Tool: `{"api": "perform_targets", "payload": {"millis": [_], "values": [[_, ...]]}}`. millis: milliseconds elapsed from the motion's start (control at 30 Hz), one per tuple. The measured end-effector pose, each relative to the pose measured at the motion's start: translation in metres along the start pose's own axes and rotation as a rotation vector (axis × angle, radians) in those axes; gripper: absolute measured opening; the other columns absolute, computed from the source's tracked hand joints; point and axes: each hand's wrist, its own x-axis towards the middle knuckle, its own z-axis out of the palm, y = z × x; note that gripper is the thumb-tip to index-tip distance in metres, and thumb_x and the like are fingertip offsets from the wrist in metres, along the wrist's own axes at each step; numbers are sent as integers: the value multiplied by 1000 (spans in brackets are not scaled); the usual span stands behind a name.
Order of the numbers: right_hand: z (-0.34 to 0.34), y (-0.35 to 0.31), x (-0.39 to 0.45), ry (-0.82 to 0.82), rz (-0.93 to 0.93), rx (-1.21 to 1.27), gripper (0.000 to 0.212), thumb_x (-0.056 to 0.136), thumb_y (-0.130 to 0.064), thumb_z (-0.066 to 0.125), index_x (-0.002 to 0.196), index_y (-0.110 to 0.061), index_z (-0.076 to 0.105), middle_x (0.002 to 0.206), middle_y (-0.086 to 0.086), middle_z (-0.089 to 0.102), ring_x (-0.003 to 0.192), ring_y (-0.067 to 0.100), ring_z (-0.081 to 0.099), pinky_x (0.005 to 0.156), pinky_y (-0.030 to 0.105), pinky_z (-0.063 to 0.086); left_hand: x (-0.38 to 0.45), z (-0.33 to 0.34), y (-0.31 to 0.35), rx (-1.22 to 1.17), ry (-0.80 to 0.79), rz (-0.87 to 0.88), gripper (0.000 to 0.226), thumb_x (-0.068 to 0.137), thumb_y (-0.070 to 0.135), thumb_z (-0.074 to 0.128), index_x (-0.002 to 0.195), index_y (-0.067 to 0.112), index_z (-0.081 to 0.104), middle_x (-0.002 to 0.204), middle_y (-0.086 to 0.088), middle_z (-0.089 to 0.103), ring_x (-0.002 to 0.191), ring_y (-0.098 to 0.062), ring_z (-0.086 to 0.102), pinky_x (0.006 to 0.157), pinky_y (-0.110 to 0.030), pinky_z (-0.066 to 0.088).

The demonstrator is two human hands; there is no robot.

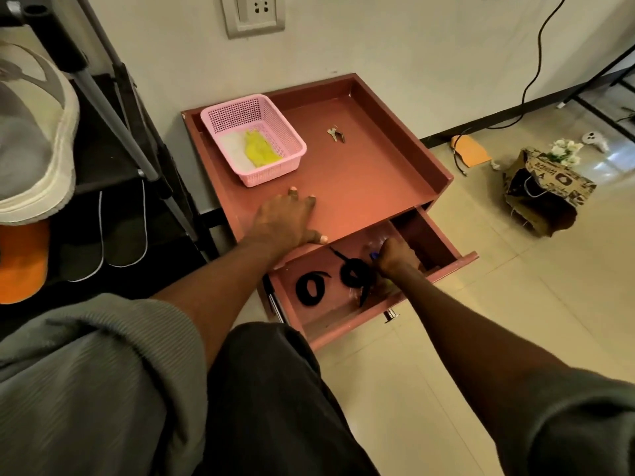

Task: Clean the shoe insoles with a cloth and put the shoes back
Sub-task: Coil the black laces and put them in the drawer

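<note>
- The right hand [395,259] reaches into the open reddish-brown drawer [443,269] of the low reddish-brown cabinet [360,173]. Its fingers are curled round something small with a blue tip and what looks like clear plastic; what the object is cannot be told.
- Just to the left of that grip lie two coiled black straps [354,273], one touching the knuckles, the other further left on the drawer floor.
- The left hand [288,218] lies flat on the cabinet top above and left of the grip, fingers spread, thumb at the front edge, apparently steadying the cabinet.
- The task's cloth is probably the yellow cloth [259,151] in the pink perforated plastic basket [285,128], well beyond the left hand on the cabinet top; a white one lies beside it.
- The shoes are far left of both hands: a grey-and-cream sneaker [37,139] on the black metal shoe rack [113,108], dark slippers [103,235] on the shelf below.
- Judged stage: early, fetching supplies; no insole is out yet.
- To do it well: lift the item straight up clear of the straps so they do not snag, keep the left palm pressing down while the drawer is pushed closed, then take the cloth.
- A small bunch of keys [336,134] lies on the top beyond the grip.
</note>
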Motion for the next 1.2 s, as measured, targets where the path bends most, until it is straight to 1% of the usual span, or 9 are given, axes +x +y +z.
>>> {"api": "perform_targets", "payload": {"millis": [167, 300, 400, 500, 667, 800, 1033, 1100, 1200], "values": [[8, -9, 11, -68, -28, -64, 31, 103, -22, 62, 131, -10, 58, 131, 16, 60, 115, 32, 62, 82, 36, 48, 5, 4, -7, 2, 6, -11, 98, 75, 84, 61, 152, 30, 35, 157, -14, 38, 126, -40, 55, 93, -47, 49], [3, -4, 10, -63, -48, -89, 32, 101, -26, 66, 128, -11, 60, 130, 13, 61, 113, 31, 62, 79, 37, 50, 6, 7, -6, 3, 7, -14, 98, 74, 84, 62, 153, 31, 34, 158, -12, 38, 125, -40, 55, 92, -47, 49], [-18, -3, 1, 43, -14, -82, 26, 94, -28, 72, 113, -13, 63, 116, 12, 66, 104, 33, 66, 83, 45, 59, 4, 6, -5, -3, -1, -18, 98, 74, 82, 63, 152, 30, 35, 156, -13, 39, 125, -40, 56, 92, -47, 50], [-53, -7, -13, 165, -46, -52, 29, 90, -35, 74, 89, -13, 56, 90, 8, 64, 79, 27, 63, 68, 40, 59, 2, 2, -1, -9, -23, -24, 98, 75, 81, 65, 152, 29, 35, 157, -15, 38, 125, -41, 55, 93, -47, 49], [-108, -54, -12, 483, -257, 192, 25, 91, -20, 60, 68, -10, 62, 65, 6, 62, 59, 25, 63, 55, 36, 57, 6, -5, 1, -123, -88, -49, 93, 71, 70, 78, 146, 25, 44, 147, -15, 45, 125, -40, 54, 98, -49, 47], [-115, -113, 37, 494, -449, 306, 18, 91, -20, 65, 106, -19, 76, 103, 0, 74, 89, 18, 71, 81, 42, 63, 12, -7, 0, -174, -70, -53, 94, 63, 68, 85, 139, 24, 51, 133, -13, 54, 117, -37, 58, 93, -45, 50], [-86, -167, 126, 391, -542, 66, 42, 100, -22, 52, 142, -21, 59, 147, 11, 52, 126, 37, 57, 103, 40, 48, 21, 2, -2, -216, -56, -65, 92, 61, 63, 88, 137, 24, 51, 133, -13, 53, 117, -38, 58, 90, -43, 50], [-81, -166, 148, 384, -559, 2, 39, 107, -31, 42, 141, -22, 59, 149, 12, 51, 127, 40, 55, 107, 44, 46, 22, 3, -2, -216, -49, -65, 94, 62, 64, 87, 139, 24, 50, 135, -13, 52, 117, -38, 58, 91, -42, 50], [-83, -164, 152, 402, -624, -104, 34, 102, -20, 44, 123, -13, 70, 126, 15, 64, 113, 39, 60, 97, 43, 48, 22, 6, -5, -221, -34, -81, 96, 61, 65, 87, 141, 26, 50, 138, -11, 52, 119, -38, 57, 93, -43, 49]]}}
